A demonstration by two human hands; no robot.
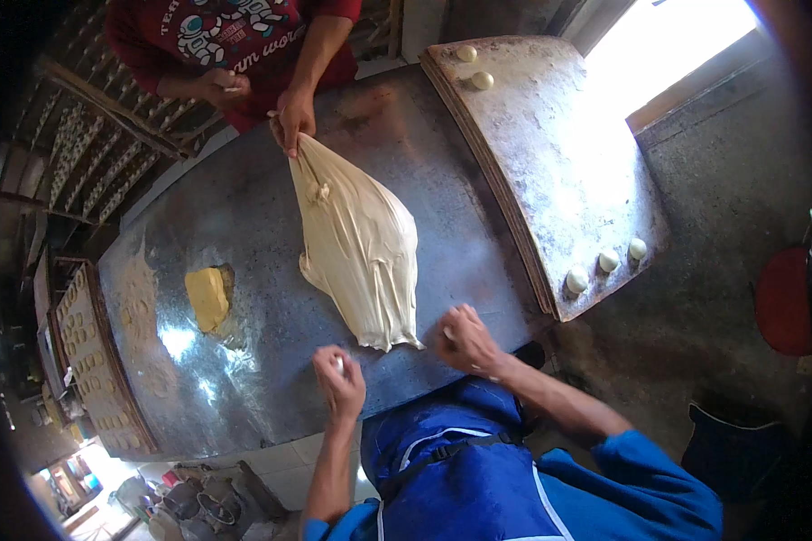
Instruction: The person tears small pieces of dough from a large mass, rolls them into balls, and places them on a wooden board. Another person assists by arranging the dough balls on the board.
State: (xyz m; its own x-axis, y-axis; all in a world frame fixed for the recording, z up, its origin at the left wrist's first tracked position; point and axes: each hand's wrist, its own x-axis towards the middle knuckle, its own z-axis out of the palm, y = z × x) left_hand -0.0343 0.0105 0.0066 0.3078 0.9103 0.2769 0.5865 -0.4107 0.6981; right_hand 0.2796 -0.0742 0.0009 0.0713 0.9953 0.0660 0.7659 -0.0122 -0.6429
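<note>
A large mass of pale dough (365, 243) lies stretched across the dark metal work table (257, 169), its torn lower edge towards me. My left hand (339, 382) is curled round a small piece of white dough, just left of that edge. To the right of the same edge, my right hand (465, 338) is closed and slightly blurred, with a bit of pale dough showing at its fingers. Across the table, a co-worker's hand (296, 122) grips the far end of the big dough, and their other hand holds a small piece.
A yellow slab of fat or dough (207, 299) sits on the table's left part. Stacked trays (548, 169) at the right carry several dough balls (577, 278). Another tray (84, 338) with many flattened pieces is at the left end. A co-worker stands opposite.
</note>
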